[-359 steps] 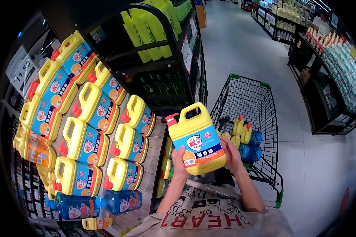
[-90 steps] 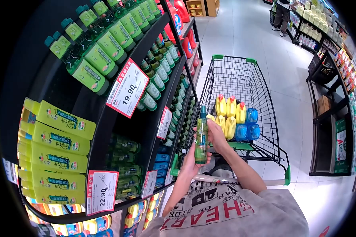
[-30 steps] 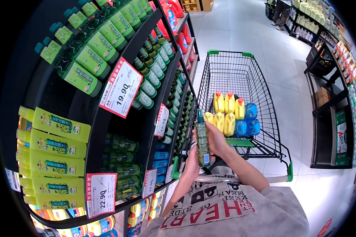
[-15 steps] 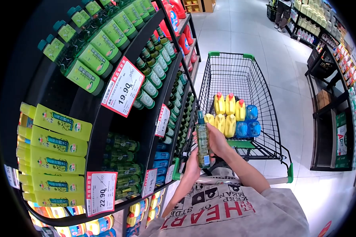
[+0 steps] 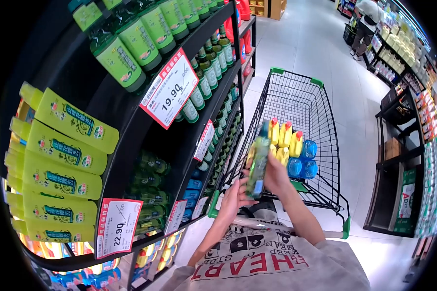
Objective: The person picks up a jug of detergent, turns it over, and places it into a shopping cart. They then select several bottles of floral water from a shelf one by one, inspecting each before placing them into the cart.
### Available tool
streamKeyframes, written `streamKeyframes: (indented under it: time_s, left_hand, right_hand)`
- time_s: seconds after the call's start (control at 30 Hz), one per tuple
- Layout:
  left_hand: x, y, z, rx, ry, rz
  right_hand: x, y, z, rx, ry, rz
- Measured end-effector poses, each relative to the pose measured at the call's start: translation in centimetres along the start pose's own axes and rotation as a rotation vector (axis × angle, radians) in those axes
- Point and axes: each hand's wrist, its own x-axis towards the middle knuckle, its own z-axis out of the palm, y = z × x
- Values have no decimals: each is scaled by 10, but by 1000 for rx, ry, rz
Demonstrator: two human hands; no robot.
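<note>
My right hand (image 5: 277,175) is wrapped around a slim green spray bottle (image 5: 260,157), held upright and slightly tilted over the near end of the cart; motion blurs its label. Just left of the bottle's lower part, my left hand (image 5: 234,200) has its fingers loosely apart, fingertips right at the bottle's base. Beyond the bottle, the shopping cart (image 5: 336,150) of black wire with green corners holds several yellow jugs (image 5: 284,135) with red caps. Blue bottles (image 5: 309,149) stand beside them.
On the left, a black shelf carries green bottles (image 5: 141,43), lime-yellow bottles (image 5: 65,153) and price tags (image 5: 169,89). The cart's handle (image 5: 257,223) is close in front of my body. Another person (image 5: 366,24) stands far up the aisle, near shelves on the right.
The bottle and my right hand have moved up and a little right in view, and the bottle tilts more. The camera has turned, and more of the other person shows.
</note>
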Motion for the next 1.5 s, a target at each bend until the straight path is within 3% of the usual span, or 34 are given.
streamKeyframes:
  time_s: [0.03,0.07,0.17,0.23,0.27,0.33,0.43,0.47,0.53,0.7,0.8,0.97,1.07,1.13,1.2,1.37,1.5]
  left_hand:
    - [0,-1,-6,69,1,15]
    - [1,-3,-10,140,-1,29]
    - [2,-6,-14,114,-4,56]
    - [4,-3,-11,105,-17,48]
    - [5,-3,-11,101,-20,48]
    - [8,-4,-13,125,-26,1]
    - [10,-7,-13,123,-19,-11]
    - [10,-8,-13,134,-21,-10]
    - [10,-9,-15,130,-28,-10]
    - [11,-8,-15,132,-34,-26]
    - [12,-5,-14,125,-24,-23]
    - [12,-5,-13,133,10,-1]
    - [13,-4,-13,121,29,19]
    - [11,-5,-13,129,22,32]
    - [10,-6,-13,118,12,41]
    - [16,-17,-20,79,-22,46]
    - [18,-22,-24,79,-5,56]
  right_hand:
    - [4,-9,-4,-42,82,-91]
    - [9,-22,-13,-65,11,-130]
    - [15,-58,-23,-423,211,-201]
    - [26,-67,-60,-782,266,-217]
    - [29,-68,-85,-786,268,-217]
    - [30,-60,-132,-1593,276,-64]
    - [27,-29,-189,-2029,-8,-41]
    - [29,-21,-195,-2023,-12,-37]
    - [35,-2,-197,-2233,-141,300]
    - [68,37,-207,-2245,-23,411]
    - [78,48,-200,-2284,-65,435]
    - [93,62,-222,-2299,-70,355]
    - [98,63,-250,-2313,-199,228]
    - [98,60,-260,-2087,-201,251]
    - [90,59,-262,-2073,-190,215]
    - [98,31,-200,-1972,-82,9]
    - [110,3,-45,-1552,-136,-240]
